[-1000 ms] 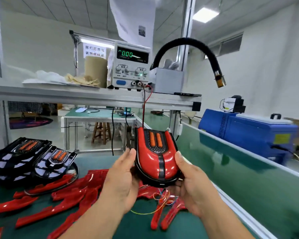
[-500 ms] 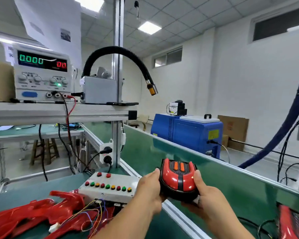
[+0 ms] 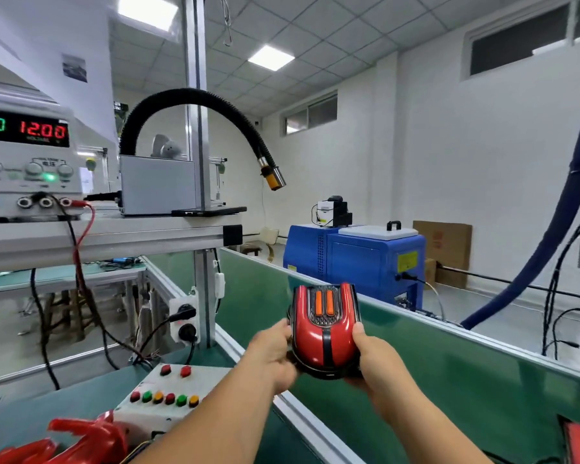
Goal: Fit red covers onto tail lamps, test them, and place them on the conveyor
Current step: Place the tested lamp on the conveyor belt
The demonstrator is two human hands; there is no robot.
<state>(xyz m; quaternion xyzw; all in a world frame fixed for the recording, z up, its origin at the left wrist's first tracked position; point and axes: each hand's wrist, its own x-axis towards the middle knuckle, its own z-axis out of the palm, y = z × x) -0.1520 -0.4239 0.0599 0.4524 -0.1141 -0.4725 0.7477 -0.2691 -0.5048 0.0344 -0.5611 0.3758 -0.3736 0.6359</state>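
Not much to report on me here, honestly. My left hand (image 3: 272, 356) and right hand (image 3: 379, 373) are both bare. Same goes for my left forearm (image 3: 215, 420) and right forearm (image 3: 442, 433), bare skin right down to the bottom edge of the shot. The wide lens makes them look long, narrowing toward the wrists. Finer details are too blurry to make out.

cam: one wide-angle view worn on my head | faces: forward and slightly down across the conveyor (image 3: 449, 390) | near: my left hand (image 3: 272, 358), right hand (image 3: 377, 366) and tail lamp (image 3: 323, 333) close up, centre-low
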